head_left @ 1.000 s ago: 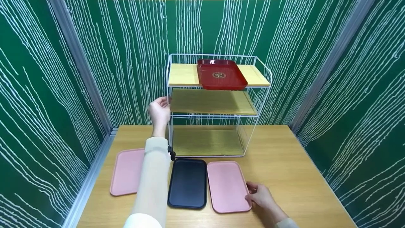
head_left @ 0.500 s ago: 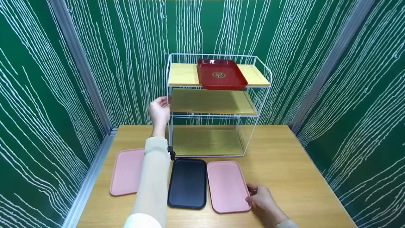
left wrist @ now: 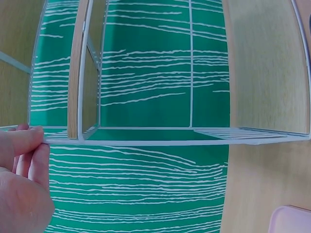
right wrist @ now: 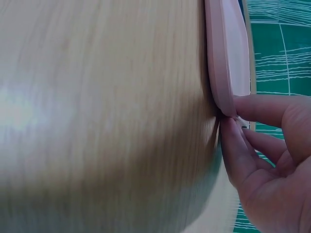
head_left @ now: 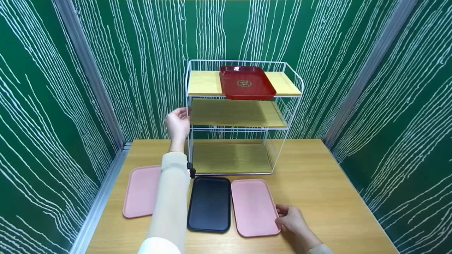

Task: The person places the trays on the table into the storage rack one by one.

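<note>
My left hand [head_left: 178,124] grips the left front wire post of a white three-tier shelf rack [head_left: 238,129], just below its top shelf. In the left wrist view the thumb and curled fingers [left wrist: 30,150] close round that thin white wire. Down at the right, my right hand [head_left: 293,221] pinches the right edge of a pink tray [head_left: 255,208] lying on the table. In the right wrist view the thumb is at the pink tray's rim [right wrist: 222,77], with the other fingers at its underside. A red tray [head_left: 247,83] with a gold emblem lies on the top shelf, its front overhanging.
A black tray [head_left: 209,204] lies left of the held pink one. Farther left, another pink tray [head_left: 142,190] is partly covered by my left sleeve [head_left: 171,201]. Green walls with white lines [head_left: 148,70] enclose the wooden table [head_left: 328,190] on the back and sides.
</note>
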{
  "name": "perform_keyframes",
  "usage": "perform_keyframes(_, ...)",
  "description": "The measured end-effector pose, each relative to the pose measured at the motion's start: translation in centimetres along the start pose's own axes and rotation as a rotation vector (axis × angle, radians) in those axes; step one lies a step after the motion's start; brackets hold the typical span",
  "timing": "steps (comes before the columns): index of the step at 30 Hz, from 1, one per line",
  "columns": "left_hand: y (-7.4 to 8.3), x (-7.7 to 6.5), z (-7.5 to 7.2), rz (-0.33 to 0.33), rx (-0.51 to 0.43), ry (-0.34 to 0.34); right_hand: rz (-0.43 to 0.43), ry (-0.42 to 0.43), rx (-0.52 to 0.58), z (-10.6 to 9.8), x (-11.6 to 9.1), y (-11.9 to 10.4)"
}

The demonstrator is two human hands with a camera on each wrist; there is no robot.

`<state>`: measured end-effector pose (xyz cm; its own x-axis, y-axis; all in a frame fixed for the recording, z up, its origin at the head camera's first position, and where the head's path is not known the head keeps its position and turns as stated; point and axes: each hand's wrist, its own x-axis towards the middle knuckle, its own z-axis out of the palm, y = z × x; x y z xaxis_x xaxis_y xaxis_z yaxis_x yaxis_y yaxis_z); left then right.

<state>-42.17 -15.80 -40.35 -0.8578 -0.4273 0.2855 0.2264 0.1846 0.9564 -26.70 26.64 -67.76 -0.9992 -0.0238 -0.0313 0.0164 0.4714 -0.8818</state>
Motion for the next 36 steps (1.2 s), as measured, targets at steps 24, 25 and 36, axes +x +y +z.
perform_keyframes(24, 0.0, 0.1, -0.2, -0.022, 0.009, -0.03, 0.09, 0.014, 0.024, -0.5, -0.3, -0.1)
perform_keyframes(25, 0.0, 0.1, -0.1, -0.027, 0.007, -0.035, 0.097, 0.011, 0.031, -0.5, -0.4, -0.1)
perform_keyframes(36, 0.2, -0.1, -0.4, -0.037, -0.002, -0.047, 0.097, -0.056, 0.095, -1.0, -0.5, 0.1)
